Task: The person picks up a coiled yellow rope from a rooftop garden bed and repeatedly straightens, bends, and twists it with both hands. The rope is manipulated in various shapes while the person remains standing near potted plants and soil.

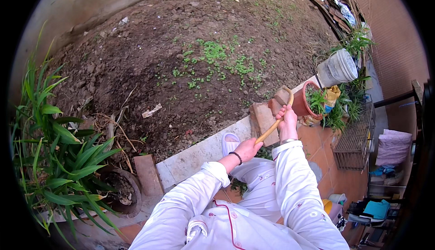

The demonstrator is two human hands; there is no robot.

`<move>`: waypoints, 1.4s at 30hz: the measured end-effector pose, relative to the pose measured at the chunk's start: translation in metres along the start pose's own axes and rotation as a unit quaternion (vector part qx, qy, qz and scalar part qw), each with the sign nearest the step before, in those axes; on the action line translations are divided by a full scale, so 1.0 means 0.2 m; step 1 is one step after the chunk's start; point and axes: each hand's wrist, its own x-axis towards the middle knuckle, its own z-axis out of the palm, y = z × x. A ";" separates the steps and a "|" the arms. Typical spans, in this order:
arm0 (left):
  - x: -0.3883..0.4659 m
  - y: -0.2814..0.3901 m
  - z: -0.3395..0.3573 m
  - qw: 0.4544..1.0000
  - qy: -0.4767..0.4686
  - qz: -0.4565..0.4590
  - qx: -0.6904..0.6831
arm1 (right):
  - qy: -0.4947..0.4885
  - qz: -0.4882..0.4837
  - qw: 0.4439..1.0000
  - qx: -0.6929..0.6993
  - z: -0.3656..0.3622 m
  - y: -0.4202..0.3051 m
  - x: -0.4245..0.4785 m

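Both my hands grip one pale wooden tool handle (272, 130), which slants up to the right and bends near its far end. My left hand (245, 149), with a dark bead bracelet at the wrist, closes around the near end. Farther up, my right hand (288, 120) wraps the handle just below the bend. Whether a tool head is fitted cannot be made out. Behind the handle lie some bricks (262, 120) at the corner of the bed. My slippered foot (230, 142) rests on the pale stone kerb (197, 153).
Beyond the kerb spreads a soil bed (153, 56) with small green seedlings (214, 53). To the right are a potted plant (306, 99), a tilted white bucket (336, 67) and a wire cage (355, 141). Leafy plants (74, 168) and a round pot (134, 195) stand left.
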 end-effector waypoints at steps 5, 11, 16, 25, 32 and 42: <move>-0.01 -0.02 0.00 1.000 0.006 0.006 -0.008 | 0.003 0.001 1.000 -0.014 0.01 0.01 0.00; -0.01 -0.03 -0.05 1.000 0.006 -0.003 -0.011 | -0.044 0.018 0.999 -0.007 0.07 0.01 -0.03; -0.02 -0.02 -0.09 0.999 0.040 0.009 -0.014 | -0.066 0.017 0.998 0.009 0.12 0.02 -0.05; -0.01 -0.02 -0.10 0.998 0.054 0.011 -0.008 | -0.097 0.017 0.995 0.029 0.14 0.03 0.00; 0.04 -0.02 -0.07 0.999 0.042 0.008 0.006 | -0.073 0.008 0.997 0.036 0.10 0.00 0.04; 0.03 -0.10 -0.02 0.999 0.007 0.014 -0.048 | -0.070 -0.012 0.997 0.022 0.06 -0.02 0.06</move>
